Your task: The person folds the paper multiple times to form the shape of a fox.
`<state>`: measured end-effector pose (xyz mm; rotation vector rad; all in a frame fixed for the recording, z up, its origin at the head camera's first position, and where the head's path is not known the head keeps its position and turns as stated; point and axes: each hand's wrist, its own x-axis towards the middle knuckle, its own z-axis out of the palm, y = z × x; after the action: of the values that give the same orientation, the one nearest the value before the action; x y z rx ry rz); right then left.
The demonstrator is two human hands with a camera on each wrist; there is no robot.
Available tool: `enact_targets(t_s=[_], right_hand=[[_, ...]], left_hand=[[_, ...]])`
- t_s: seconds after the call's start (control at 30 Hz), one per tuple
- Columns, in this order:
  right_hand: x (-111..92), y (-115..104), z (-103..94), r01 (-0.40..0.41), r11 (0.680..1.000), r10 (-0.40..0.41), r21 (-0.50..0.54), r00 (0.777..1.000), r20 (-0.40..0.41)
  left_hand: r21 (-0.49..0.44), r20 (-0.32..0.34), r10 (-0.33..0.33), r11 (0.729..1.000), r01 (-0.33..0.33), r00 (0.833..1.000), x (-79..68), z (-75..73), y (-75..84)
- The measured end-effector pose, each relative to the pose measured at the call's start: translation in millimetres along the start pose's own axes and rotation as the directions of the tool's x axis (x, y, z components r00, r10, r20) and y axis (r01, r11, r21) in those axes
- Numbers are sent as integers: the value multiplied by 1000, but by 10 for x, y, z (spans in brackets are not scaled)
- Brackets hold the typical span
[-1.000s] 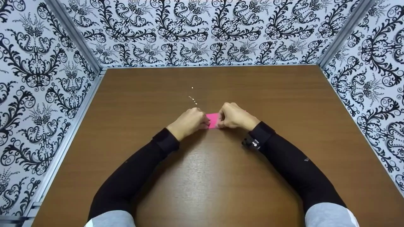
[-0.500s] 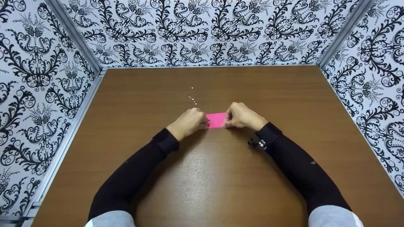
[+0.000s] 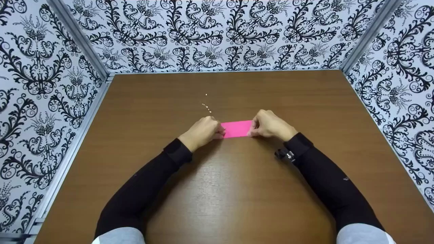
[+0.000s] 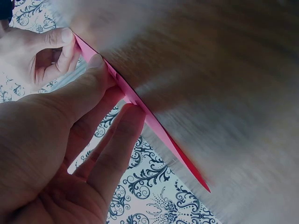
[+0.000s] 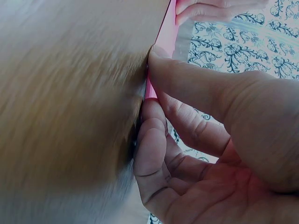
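Observation:
A bright pink strip of paper [image 3: 236,129], seemingly folded, lies low over the middle of the table between the two hands. My left hand [image 3: 202,132] grips its left part; the left wrist view shows thumb and fingers on the pink paper [image 4: 156,126], whose pointed end sticks out past them. At the other end, my right hand [image 3: 272,126] pinches the near edge. In the right wrist view, the thumb of that right hand [image 5: 210,126] presses on the paper's edge [image 5: 164,39], with the other fingers curled below.
Several tiny white bits [image 3: 206,107] lie on the brown wooden table [image 3: 217,189] beyond the left hand. Patterned black-and-white walls [image 3: 210,37] with metal frame posts [image 3: 83,37] bound the back and sides.
My right hand has slid steadily to the right along the paper's edge, so more pink shows between the hands. The left hand has stayed in place.

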<state>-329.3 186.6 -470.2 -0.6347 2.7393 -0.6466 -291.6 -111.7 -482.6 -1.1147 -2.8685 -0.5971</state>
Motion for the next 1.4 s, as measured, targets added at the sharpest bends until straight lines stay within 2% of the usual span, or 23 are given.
enact_targets(t_s=[0.2,0.57,0.93,1.17,1.4], right_hand=[[-47,69,-23,-22,1000,22,-5,999,-24],[-79,114,-50,-14,1000,16,28,998,-67],[-33,281,-127,-37,995,57,93,973,-225],[9,315,-106,-79,993,97,93,973,-209],[29,288,-60,-67,994,84,85,973,-213]], left_hand=[[13,-13,12,1000,-12,1000,-5,5,-10],[32,-12,15,999,-14,1000,-17,23,-1],[97,-6,58,994,-58,998,-42,18,11],[98,-19,87,992,-84,996,-30,18,-10],[107,-17,87,991,-84,996,-36,17,1]])
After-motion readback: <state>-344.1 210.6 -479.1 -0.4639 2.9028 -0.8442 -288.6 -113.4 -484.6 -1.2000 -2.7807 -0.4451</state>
